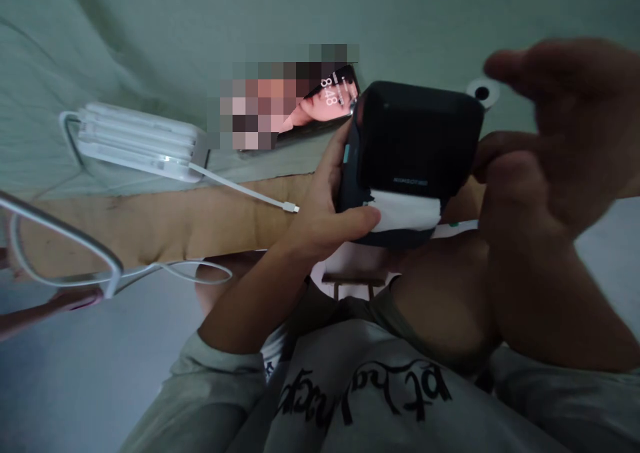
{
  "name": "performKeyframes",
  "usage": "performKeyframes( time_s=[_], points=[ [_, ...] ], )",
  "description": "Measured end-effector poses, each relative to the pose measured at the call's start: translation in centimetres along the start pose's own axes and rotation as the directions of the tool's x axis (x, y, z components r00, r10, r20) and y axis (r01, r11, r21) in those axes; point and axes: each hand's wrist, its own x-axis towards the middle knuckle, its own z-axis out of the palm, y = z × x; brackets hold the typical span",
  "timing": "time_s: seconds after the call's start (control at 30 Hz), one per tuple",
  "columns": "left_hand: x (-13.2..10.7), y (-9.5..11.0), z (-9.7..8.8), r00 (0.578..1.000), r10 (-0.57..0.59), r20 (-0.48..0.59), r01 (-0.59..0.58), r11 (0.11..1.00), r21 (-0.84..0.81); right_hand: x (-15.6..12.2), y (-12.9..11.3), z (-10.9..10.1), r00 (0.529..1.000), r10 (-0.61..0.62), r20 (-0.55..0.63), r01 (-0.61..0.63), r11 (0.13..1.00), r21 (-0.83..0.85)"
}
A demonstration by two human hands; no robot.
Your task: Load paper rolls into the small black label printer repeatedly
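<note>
My left hand (327,209) grips a black boxy device (410,153) with a white paper strip coming out of its lower edge (407,211). The thumb lies across the strip's left end and the fingers wrap behind the device's left side. My right hand (545,133) is close to the camera and blurred at the device's right edge. Its fingers touch the device's right side, and one finger is raised and stretched to the left above it.
A lit phone (320,103) lies just behind the device on the green sheet. A white power bank (140,141) lies at the left with a white cable (250,193) trailing right. More white cable (60,239) loops at the far left. My knees and a grey shirt fill the foreground.
</note>
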Motion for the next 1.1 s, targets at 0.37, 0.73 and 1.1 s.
performKeyframes(
  time_s=[0.37,0.73,1.1],
  points=[
    [0.2,1.0,0.4,0.996,-0.082,0.04,0.08,0.995,0.06,0.6,0.5,0.5,0.973,-0.124,0.197,0.125,0.992,0.005],
    [0.2,0.6,0.9,0.998,0.002,0.057,-0.001,1.0,-0.012,0.2,0.6,1.1,0.98,-0.16,0.122,0.174,0.978,-0.118],
    [0.7,0.3,2.7,0.995,0.023,-0.101,-0.03,0.997,-0.066,1.0,-0.9,1.0,0.974,-0.08,0.21,0.12,0.975,-0.184]
  ],
)
